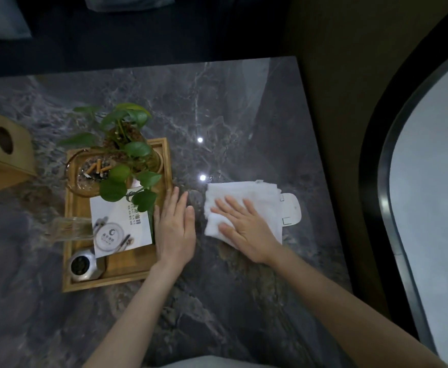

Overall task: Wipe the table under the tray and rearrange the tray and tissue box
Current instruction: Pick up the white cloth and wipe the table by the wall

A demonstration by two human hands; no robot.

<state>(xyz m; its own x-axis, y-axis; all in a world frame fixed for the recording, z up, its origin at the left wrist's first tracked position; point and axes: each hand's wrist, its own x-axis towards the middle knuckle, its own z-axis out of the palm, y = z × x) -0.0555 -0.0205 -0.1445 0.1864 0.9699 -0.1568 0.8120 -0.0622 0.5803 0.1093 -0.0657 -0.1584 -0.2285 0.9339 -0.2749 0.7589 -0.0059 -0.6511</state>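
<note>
A wooden tray rests on the dark marble table, left of centre. It carries a potted plant, a glass ashtray with cigarette butts, a white card and a small metal jar. My left hand lies flat with fingers together against the tray's right edge. My right hand presses flat on a white cloth spread on the table to the right of the tray. A wooden tissue box stands at the far left.
A white paper tag sticks out from under the cloth's right side. The table's right edge runs near a round dark-rimmed surface. A dark sofa lies beyond the far edge. A clear glass object overlaps the tray's left rim.
</note>
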